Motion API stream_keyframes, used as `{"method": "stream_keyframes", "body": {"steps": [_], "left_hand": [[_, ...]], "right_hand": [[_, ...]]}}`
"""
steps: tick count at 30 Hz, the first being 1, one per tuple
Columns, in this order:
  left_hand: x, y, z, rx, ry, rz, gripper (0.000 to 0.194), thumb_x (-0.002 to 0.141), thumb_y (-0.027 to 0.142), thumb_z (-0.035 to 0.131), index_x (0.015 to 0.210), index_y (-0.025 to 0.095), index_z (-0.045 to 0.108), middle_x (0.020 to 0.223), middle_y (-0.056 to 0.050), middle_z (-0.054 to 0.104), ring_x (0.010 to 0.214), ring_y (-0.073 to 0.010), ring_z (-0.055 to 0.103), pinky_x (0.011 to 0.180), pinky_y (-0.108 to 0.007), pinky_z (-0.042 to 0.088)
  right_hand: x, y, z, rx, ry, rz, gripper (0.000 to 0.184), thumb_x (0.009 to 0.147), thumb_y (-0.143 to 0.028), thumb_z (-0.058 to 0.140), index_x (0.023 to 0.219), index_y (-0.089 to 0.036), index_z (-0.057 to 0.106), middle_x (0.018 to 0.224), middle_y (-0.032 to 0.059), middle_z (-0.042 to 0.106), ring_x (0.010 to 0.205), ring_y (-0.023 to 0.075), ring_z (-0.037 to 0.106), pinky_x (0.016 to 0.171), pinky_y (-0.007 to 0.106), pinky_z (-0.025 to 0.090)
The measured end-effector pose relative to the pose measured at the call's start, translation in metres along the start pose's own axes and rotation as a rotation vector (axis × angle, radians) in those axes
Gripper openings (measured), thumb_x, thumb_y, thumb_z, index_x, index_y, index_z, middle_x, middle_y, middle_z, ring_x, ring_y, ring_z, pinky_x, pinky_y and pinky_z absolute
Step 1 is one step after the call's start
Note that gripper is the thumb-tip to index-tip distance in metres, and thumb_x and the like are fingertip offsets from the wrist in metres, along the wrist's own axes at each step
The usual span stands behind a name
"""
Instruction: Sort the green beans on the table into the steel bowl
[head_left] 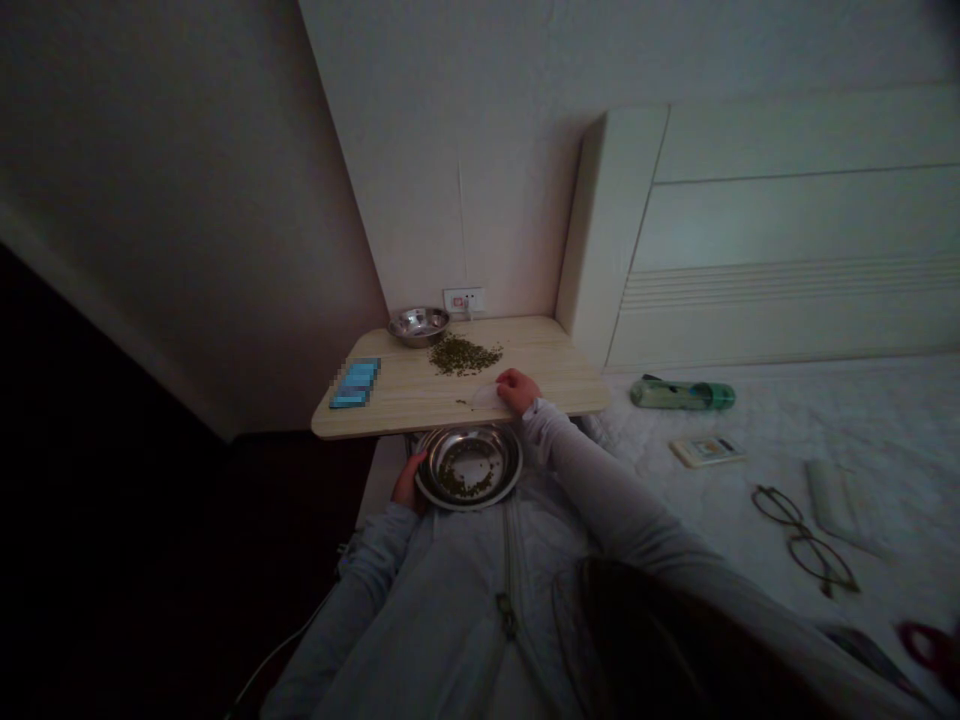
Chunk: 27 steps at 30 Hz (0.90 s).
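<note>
My right hand (517, 390) rests on the pale wooden bedside shelf (540, 350), its fingers curled onto a thin white card (486, 397). A loose heap of small green beans (465, 355) lies just beyond that card, with a few stray beans near it. My left hand (410, 482) grips the rim of a wide steel bowl (469, 465) below the shelf's front edge. A thin layer of green beans (465, 482) lies in the bowl. A smaller steel bowl (418, 326) stands at the back of the shelf; its contents are hard to see.
Blue boxes (356, 383) lie at the shelf's left end, and a wall socket (463, 300) sits above it. On the quilted bed to the right lie a green bottle (682, 394), a small booklet (706, 450), glasses (806, 540) and a pale case (832, 500).
</note>
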<state>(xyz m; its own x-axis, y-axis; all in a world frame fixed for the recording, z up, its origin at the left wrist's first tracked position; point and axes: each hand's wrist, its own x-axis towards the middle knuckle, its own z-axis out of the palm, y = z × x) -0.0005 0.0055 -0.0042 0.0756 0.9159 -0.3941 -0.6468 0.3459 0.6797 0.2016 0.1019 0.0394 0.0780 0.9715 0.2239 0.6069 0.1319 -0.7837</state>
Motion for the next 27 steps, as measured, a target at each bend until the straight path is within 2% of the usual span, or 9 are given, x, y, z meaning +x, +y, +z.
{"method": "stream_keyframes", "body": {"steps": [12, 22, 27], "left_hand": [[0.002, 0.0, -0.002, -0.002, 0.004, 0.022, 0.02, 0.066, 0.021, 0.046, 0.06, 0.013, 0.064, 0.06, -0.006, 0.067, 0.067, -0.0183, 0.061, 0.067, -0.027, 0.045], [-0.006, 0.003, 0.007, 0.0, 0.057, -0.001, 0.023, 0.067, 0.019, 0.044, 0.055, 0.014, 0.062, 0.051, -0.004, 0.064, 0.059, -0.0163, 0.061, 0.063, -0.026, 0.046], [-0.005, 0.002, 0.005, 0.01, 0.044, 0.022, 0.021, 0.066, 0.019, 0.045, 0.056, 0.014, 0.062, 0.052, -0.004, 0.065, 0.06, -0.017, 0.061, 0.064, -0.027, 0.046]], "right_hand": [[0.001, 0.003, 0.003, 0.032, -0.031, 0.009, 0.017, 0.058, -0.021, 0.046, 0.074, -0.018, 0.053, 0.064, -0.0031, 0.055, 0.058, 0.0088, 0.047, 0.055, 0.021, 0.036], [0.003, 0.006, 0.004, 0.028, -0.066, -0.015, 0.019, 0.057, -0.021, 0.047, 0.075, -0.018, 0.054, 0.062, -0.0031, 0.055, 0.059, 0.0091, 0.048, 0.056, 0.021, 0.037], [0.002, 0.004, 0.003, 0.012, -0.047, -0.016, 0.019, 0.058, -0.021, 0.047, 0.075, -0.018, 0.054, 0.062, -0.0031, 0.055, 0.059, 0.0092, 0.048, 0.056, 0.021, 0.037]]}}
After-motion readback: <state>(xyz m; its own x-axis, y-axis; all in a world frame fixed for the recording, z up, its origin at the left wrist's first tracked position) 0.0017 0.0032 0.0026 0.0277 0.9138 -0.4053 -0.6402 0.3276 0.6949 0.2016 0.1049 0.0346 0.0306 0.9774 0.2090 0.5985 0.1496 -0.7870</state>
